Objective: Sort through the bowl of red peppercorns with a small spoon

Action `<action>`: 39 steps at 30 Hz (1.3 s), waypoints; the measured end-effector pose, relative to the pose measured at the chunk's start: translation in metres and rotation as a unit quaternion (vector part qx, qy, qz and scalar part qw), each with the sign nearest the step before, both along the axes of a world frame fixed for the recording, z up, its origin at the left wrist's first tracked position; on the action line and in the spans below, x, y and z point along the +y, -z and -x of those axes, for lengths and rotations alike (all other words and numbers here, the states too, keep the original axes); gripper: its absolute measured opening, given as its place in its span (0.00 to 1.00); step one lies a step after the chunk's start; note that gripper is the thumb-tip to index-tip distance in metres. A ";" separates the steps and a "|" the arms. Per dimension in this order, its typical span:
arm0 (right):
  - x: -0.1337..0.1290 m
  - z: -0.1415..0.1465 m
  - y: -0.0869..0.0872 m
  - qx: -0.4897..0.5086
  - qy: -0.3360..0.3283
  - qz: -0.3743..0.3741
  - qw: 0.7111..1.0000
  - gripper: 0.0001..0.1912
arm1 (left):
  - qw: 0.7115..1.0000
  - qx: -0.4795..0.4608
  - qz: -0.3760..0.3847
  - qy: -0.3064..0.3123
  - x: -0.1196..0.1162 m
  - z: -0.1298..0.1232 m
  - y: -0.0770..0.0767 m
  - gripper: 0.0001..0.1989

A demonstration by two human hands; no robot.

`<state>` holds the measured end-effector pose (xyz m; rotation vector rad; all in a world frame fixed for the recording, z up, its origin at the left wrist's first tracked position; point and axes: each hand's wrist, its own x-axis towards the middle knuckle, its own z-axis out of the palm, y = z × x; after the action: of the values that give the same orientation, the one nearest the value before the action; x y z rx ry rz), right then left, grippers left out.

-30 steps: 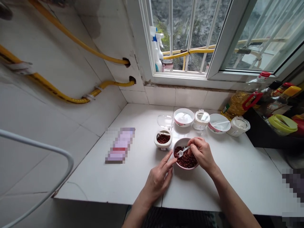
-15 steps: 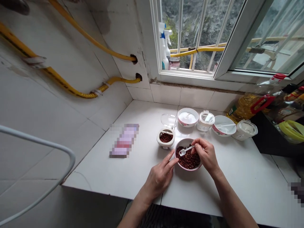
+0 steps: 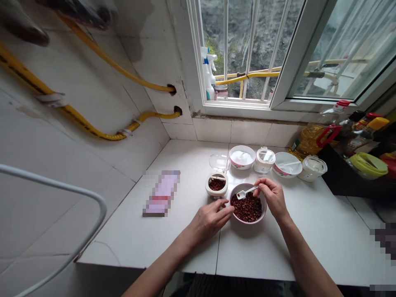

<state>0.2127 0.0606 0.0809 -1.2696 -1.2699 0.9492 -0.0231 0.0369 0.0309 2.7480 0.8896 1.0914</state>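
Pinched narrow between the fingers (image 3: pixel 261 186) of the right hand (image 3: pixel 274 200), at the far right edge of the bowl (image 3: pixel 264 206): the handle end of a small white spoon (image 3: pixel 245 193). Long axis running from that pinch leftward and a little nearer the person, across the bowl's far half; scoop end over the far left part of the dark red grains (image 3: pixel 248 209), with a reddish speck in it. Touching the grains or just above them: cannot tell.

At the bowl's left rim, the left hand (image 3: pixel 209 219), fingers loosely stretched, tips against the rim, no grip on anything in sight. Nearer to the handle, the right hand; nearer to the small open jar (image 3: pixel 216 193), just beyond the bowl's left rim and partly filled with similar grains, the left. Clear lid (image 3: pixel 219 162) standing raised behind that jar.

Beyond the bowl, in a row from straight behind to far right: a bowl of white granules (image 3: pixel 242 166), a clear jar (image 3: pixel 264 168), a flowered bowl (image 3: pixel 283 172) with a white spoon inside, a pale jar (image 3: pixel 313 174). Under everything, the white table (image 3: pixel 256 255).
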 end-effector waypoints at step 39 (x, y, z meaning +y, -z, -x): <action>-0.002 0.008 0.008 -0.268 -0.082 -0.127 0.951 0.10 | 0.994 -0.081 0.069 0.019 -0.007 0.001 0.014 0.17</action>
<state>0.2044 0.0587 0.0726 -1.2719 -1.8794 0.5342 -0.0236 0.0303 0.0164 2.5134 0.8545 1.1777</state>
